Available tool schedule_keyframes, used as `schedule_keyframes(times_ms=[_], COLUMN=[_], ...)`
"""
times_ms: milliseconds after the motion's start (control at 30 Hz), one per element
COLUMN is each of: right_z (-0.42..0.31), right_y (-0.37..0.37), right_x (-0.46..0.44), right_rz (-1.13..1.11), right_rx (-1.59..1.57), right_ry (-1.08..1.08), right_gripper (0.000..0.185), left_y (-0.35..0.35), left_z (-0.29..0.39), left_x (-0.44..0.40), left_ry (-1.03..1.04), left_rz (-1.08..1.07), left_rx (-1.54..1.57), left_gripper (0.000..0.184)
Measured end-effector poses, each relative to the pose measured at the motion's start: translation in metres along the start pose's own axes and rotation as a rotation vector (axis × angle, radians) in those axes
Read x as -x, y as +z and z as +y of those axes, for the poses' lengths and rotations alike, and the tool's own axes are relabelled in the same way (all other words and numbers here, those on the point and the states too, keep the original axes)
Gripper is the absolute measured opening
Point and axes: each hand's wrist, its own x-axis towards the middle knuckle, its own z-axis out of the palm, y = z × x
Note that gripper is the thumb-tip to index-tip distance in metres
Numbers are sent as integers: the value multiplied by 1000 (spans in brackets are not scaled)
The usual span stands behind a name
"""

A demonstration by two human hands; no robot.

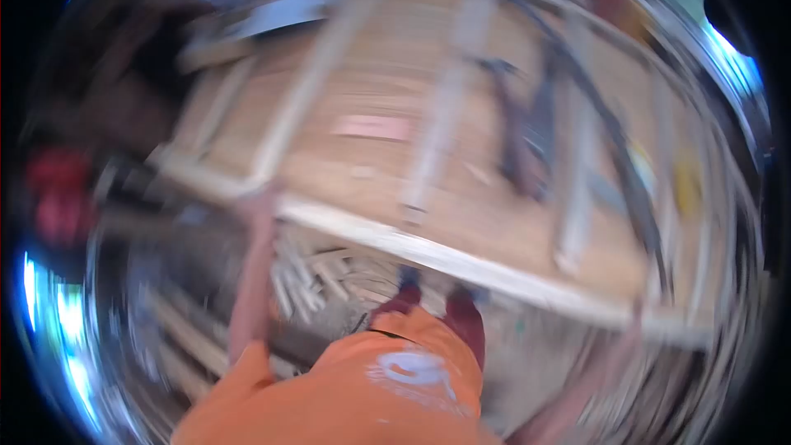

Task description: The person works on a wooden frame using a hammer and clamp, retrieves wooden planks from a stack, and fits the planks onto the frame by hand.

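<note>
A large wooden panel (305,173) framed with pale battens spreads out in front of me. Its front rail (428,255) runs across at waist height. My left hand (259,199) is at this rail on the left, by the end of a batten (317,86). Farther right, my right hand (633,321) reaches the same rail. Motion smears the fingers of both hands, so their grip cannot be made out. On the panel lie a pink rectangular piece (372,127), a dark tool-like object (511,128) and a long dark strip or hose (610,124).
Loose wood offcuts (329,272) litter the floor below the rail, left of my legs. Long boards (194,338) lie at the lower left. A red object (62,198) is at the far left. Something yellow (685,181) shows at the panel's right side.
</note>
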Motion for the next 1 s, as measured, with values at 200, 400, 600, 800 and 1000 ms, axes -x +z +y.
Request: schedule_keyframes(times_ms=[200, 400, 600, 800, 1000], right_z=[151, 82, 60, 53, 46], right_y=[-97, -99, -71, -69, -69], right_x=[-234, -80, -49, -49, -52], right_rz=[58, -783, -662, -645, -610], right_rx=[-94, -7, 186, 215, 229], right_ry=[-477, -369, -555, -645, -722], right_gripper=[70, 53, 49, 46, 42], left_y=[31, 41, 15, 12, 12], left_z=[-20, -76, -22, -10, -10], left_x=[-13, -16, 24, 36, 39], left_ry=[-69, 219, 279, 244, 217], left_rz=[-296, 364, 361, 405, 371], left_rx=[454, 49, 484, 414, 431], left_gripper=[38, 93, 113, 113, 112])
